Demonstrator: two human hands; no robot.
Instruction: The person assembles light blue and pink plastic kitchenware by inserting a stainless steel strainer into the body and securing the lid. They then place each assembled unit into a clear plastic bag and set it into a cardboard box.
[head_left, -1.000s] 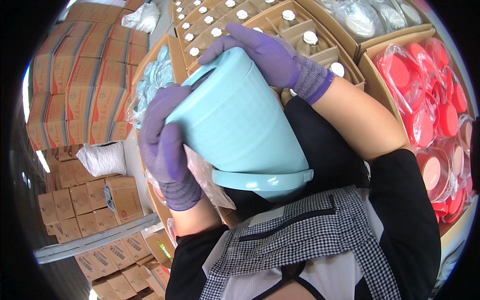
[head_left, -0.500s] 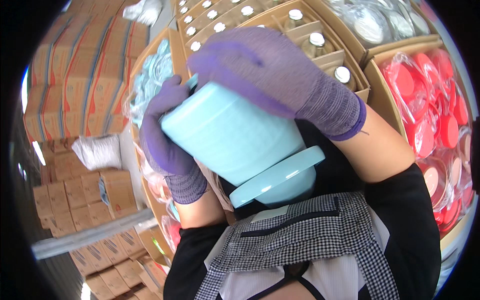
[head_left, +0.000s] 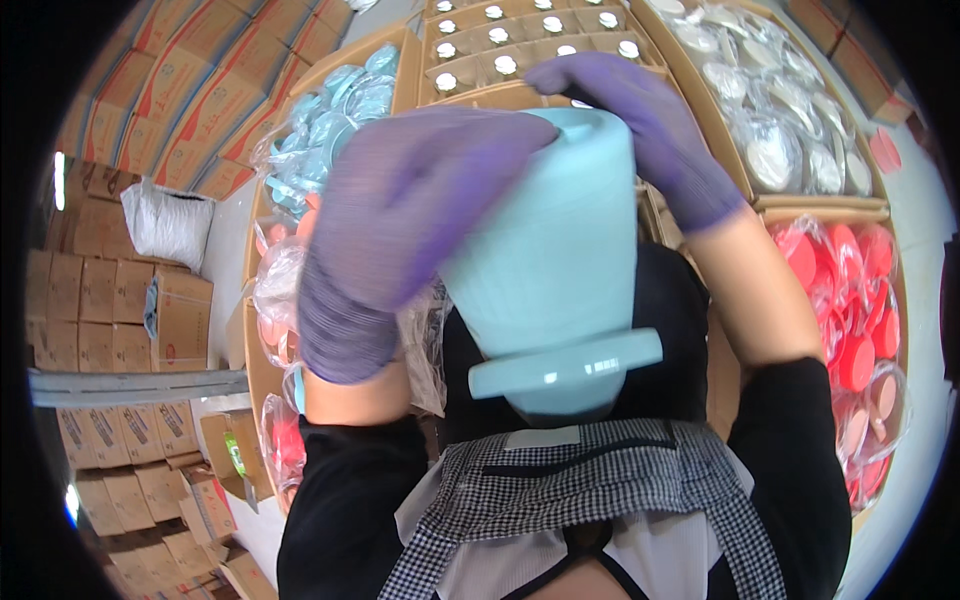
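Note:
A tapered light blue plastic vessel (head_left: 560, 240) lies in front of my chest, its wide collar (head_left: 570, 365) toward the apron. My left hand (head_left: 400, 200), in a purple-grey glove and blurred by motion, wraps over its upper left side with the fingertips near the far end. Beside the far right edge is my gloved right hand (head_left: 650, 125). Its visible fingers stretch across beyond the vessel's end, with a gap between; whether its palm touches the side is hard to make out. Both thumbs are hidden.
Cartons surround me: capped glass bottles (head_left: 505, 66) ahead, bagged light blue parts (head_left: 345, 100) at far left, clear-wrapped pale discs (head_left: 775, 155) at far right, and red parts (head_left: 850, 290) at right. Stacked boxes (head_left: 215, 95) and a white sack (head_left: 168, 225) stand leftward.
The vessel has swung from tilting left to pointing nearly straight away. My left hand has come up over its side; my right hand has shifted off its top to the right.

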